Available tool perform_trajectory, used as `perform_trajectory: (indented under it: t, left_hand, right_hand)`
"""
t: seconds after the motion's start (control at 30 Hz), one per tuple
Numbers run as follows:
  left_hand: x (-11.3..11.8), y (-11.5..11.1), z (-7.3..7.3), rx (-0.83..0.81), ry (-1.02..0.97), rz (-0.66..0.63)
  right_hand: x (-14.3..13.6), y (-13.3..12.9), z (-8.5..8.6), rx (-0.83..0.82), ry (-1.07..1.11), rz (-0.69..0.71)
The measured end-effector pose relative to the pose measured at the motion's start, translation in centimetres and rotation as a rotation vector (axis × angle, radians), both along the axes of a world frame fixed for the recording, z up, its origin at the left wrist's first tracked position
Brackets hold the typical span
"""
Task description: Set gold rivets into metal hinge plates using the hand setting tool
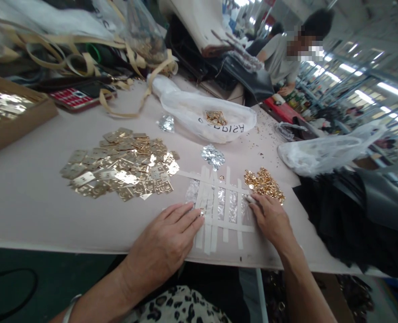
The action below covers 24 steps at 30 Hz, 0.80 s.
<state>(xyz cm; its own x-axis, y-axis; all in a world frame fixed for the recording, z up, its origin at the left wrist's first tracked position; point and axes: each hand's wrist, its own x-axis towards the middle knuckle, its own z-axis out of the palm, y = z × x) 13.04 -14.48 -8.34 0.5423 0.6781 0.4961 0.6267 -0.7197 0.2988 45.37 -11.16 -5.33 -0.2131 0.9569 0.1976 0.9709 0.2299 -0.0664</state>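
Note:
My left hand (170, 235) lies low over the table with its fingers stretched out. A small shiny gold piece (201, 212) shows at its fingertips, at the left part of a grid of white tape strips (226, 224) with clear film between them. My right hand (271, 220) rests at the grid's right side, its fingers reaching forward and slightly bent. Something whitish shows at its fingertips; I cannot make out what it is. Just beyond that hand is a heap of small gold fittings (264, 181). A pile of silver discs (213, 156) sits above the grid.
Flat gold metal plates (125, 166) are heaped at the left. Behind lie a plastic bag of gold pieces (192, 107), a small silver packet (166, 123) and a cardboard box (41, 114). Black material (350, 211) and another plastic bag (320, 154) occupy the right. A person (283, 58) works beyond.

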Motion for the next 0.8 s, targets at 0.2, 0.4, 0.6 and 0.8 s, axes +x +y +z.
perform_trajectory:
  t: [0.2,0.4,0.6,0.8]
  left_hand:
    - [0.1,0.1,0.7,-0.007,0.033,-0.007]
    - [-0.1,-0.1,0.7,-0.009,0.024,-0.015]
    - [-0.3,-0.3,0.0,-0.008,0.017,-0.014]
    - [-0.1,-0.4,-0.3,-0.032,-0.003,-0.007]
  right_hand:
    - [-1.7,-0.4,3.3,0.200,0.673,-0.220]
    - [-7.6,0.2,4.9,0.003,1.956,-0.229]
    - [-11.9,1.8,1.9,-0.099,2.120,-0.153]
    - [-12.4,2.5,0.7,-0.118,2.171,-0.113]
